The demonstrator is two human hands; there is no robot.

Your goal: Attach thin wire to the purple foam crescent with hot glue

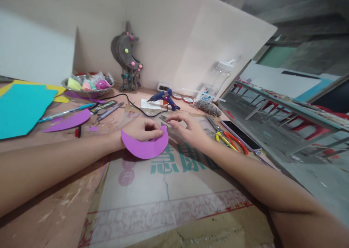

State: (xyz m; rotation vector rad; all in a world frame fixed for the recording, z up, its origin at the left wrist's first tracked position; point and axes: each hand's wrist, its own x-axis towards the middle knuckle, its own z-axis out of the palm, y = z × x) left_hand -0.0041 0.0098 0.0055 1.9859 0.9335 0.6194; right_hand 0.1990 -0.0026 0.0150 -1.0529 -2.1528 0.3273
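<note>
My left hand [141,128] is closed on a purple crescent cut-out [147,150], thumb along its inner curve, held above a printed cardboard sheet [131,208]. The cut-out's right tip points up beside a small grey piece that is too blurred to name. Just to the right, my right hand [188,128] has its thumb and fingers brought together. At those fingertips shows a slim, dark, pointed thing [163,117], whose kind I cannot make out. Behind both hands lies a blue glue gun [163,97] on a white pad, its cord running left.
Orange-handled scissors [236,140], yellow-handled scissors [225,139] and a phone [241,135] lie at right. Grey yarn [207,108] and a clear bottle [218,77] stand behind. At left are a bowl [87,92] of clay packs, teal sheets [24,110] and a decorated grey moon [122,55].
</note>
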